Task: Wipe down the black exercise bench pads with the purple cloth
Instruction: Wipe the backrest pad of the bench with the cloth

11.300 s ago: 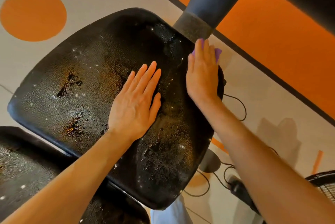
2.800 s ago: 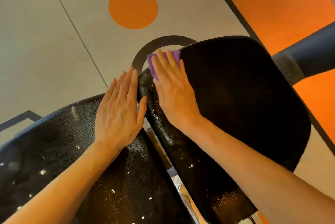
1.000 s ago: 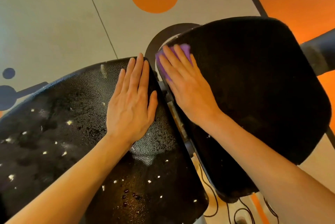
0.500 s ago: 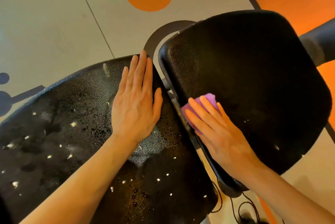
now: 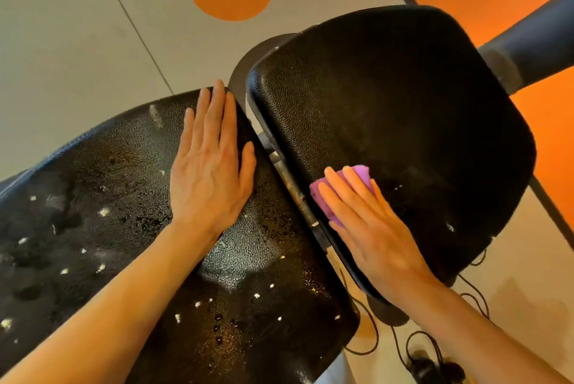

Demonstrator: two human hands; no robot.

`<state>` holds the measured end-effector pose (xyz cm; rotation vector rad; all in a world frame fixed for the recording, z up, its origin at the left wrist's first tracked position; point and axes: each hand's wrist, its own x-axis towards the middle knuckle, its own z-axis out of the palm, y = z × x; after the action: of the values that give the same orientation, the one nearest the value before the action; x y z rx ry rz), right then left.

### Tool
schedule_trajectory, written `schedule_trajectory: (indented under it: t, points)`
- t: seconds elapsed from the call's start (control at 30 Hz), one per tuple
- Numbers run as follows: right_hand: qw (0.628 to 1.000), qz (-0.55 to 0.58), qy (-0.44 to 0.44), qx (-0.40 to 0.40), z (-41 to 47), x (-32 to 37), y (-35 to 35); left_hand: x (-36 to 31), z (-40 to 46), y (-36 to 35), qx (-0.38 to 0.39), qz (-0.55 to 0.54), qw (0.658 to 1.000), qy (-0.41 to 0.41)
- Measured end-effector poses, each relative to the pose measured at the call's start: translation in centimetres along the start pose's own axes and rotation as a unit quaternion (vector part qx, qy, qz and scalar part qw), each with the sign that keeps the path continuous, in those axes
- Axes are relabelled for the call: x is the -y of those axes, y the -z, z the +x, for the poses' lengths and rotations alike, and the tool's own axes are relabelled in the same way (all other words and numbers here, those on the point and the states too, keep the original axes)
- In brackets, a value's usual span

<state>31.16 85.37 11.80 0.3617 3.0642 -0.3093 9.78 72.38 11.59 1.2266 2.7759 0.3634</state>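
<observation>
Left pad at 8 o'clock is wet and speckled with pale flecks and dark blotches, so not wiped yet by the look of it. Left hand lies flat on its top corner, fingers straight and together, grasping nothing, just bracing. Risk: a damp surface under a flat palm could let it slide toward the gap between pads, where bare frame metal shows. Purple cloth sits near centre, on the right pad beside its 7 o'clock edge, pressed down by the right hand, fingers extended over it, not clenched. Only part of the cloth shows, so it could bunch up or slip off the edge into the gap if the stroke runs inward. A few white specks at 4 o'clock of the cloth may get missed. Cables on the floor at 5 o'clock are a snag hazard.
</observation>
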Motion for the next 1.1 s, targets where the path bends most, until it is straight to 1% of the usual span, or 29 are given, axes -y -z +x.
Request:
schedule_trajectory:
  t: [0.03, 0.1, 0.17, 0.2, 0.27, 0.33, 0.4, 0.43, 0.5, 0.57, 0.63, 0.7, 0.8, 0.83, 0.9, 0.93, 0.97, 1.03, 1.07, 1.1]
  points:
    - [1.0, 0.023, -0.014, -0.007, 1.4, -0.3, -0.1, 0.0, -0.1, 0.1, 0.002, -0.006, 1.0, -0.006]
    - [0.995, 0.08, -0.058, -0.029, 7.0, -0.7, 0.2, -0.5, -0.8, 0.2, 0.015, -0.017, 0.999, -0.026]
    - [0.987, 0.097, -0.108, -0.067, 12.6, -1.2, 0.9, -1.4, -2.1, 0.0, 0.032, -0.014, 0.998, -0.056]
    - [0.985, 0.095, -0.125, -0.069, 13.6, -1.2, 0.9, -1.9, -3.0, -0.3, 0.042, -0.01, 0.997, -0.068]
    - [0.99, 0.056, -0.115, -0.057, 11.3, -1.0, 0.4, -2.6, -4.2, -0.7, 0.052, -0.005, 0.996, -0.076]
    - [0.996, 0.023, -0.085, -0.027, 5.0, -0.4, 0.3, -2.8, -4.4, -0.8, 0.054, 0.001, 0.996, -0.074]
    - [0.997, 0.009, -0.071, 0.0, -0.3, 0.2, 0.7, -2.7, -4.3, -0.8, 0.055, 0.005, 0.996, -0.075]
    - [0.997, 0.018, -0.069, 0.007, -0.9, -0.2, 0.7, -2.7, -4.3, -0.8, 0.055, 0.007, 0.996, -0.075]
    - [0.994, 0.063, -0.084, -0.01, 2.2, -1.6, 0.8, -2.7, -4.4, -0.8, 0.061, 0.008, 0.995, -0.079]
    - [0.986, 0.084, -0.135, -0.046, 8.4, -3.2, 1.2, -2.7, -4.4, -0.7, 0.066, 0.011, 0.995, -0.078]
    - [0.975, 0.105, -0.186, -0.059, 12.6, -4.6, 1.8, -2.6, -4.3, -0.8, 0.07, 0.017, 0.994, -0.078]
    - [0.975, 0.093, -0.192, -0.057, 11.0, -4.2, 1.2, -2.6, -4.2, -0.8, 0.073, 0.015, 0.994, -0.078]
    - [0.987, 0.056, -0.149, -0.031, 1.7, -0.6, 0.7, -2.7, -4.3, -0.7, 0.074, 0.008, 0.994, -0.078]
    - [0.99, 0.051, -0.133, -0.023, 0.0, -0.1, 0.9, -2.7, -4.4, -0.7, 0.072, 0.005, 0.995, -0.076]
    - [0.99, 0.057, -0.124, -0.033, 1.4, -2.1, 0.8, -2.7, -4.4, -0.7, 0.069, 0.0, 0.995, -0.077]
    - [0.986, 0.055, -0.146, -0.05, 4.0, -3.5, 1.0, -2.7, -4.4, -0.7, 0.07, 0.001, 0.994, -0.079]
    - [0.979, 0.051, -0.187, -0.068, 7.2, -5.0, 1.1, -2.7, -4.4, -0.7, 0.069, 0.001, 0.994, -0.079]
    - [0.951, 0.08, -0.283, -0.093, 12.5, -7.6, 1.7, -2.7, -4.4, -0.8, 0.068, 0.003, 0.995, -0.078]
    - [0.944, 0.09, -0.303, -0.095, 13.2, -7.9, 1.6, -2.7, -4.4, -0.8, 0.07, 0.005, 0.994, -0.078]
    - [0.947, 0.087, -0.293, -0.095, 12.4, -7.6, 1.3, -2.7, -4.4, -0.8, 0.071, 0.007, 0.994, -0.079]
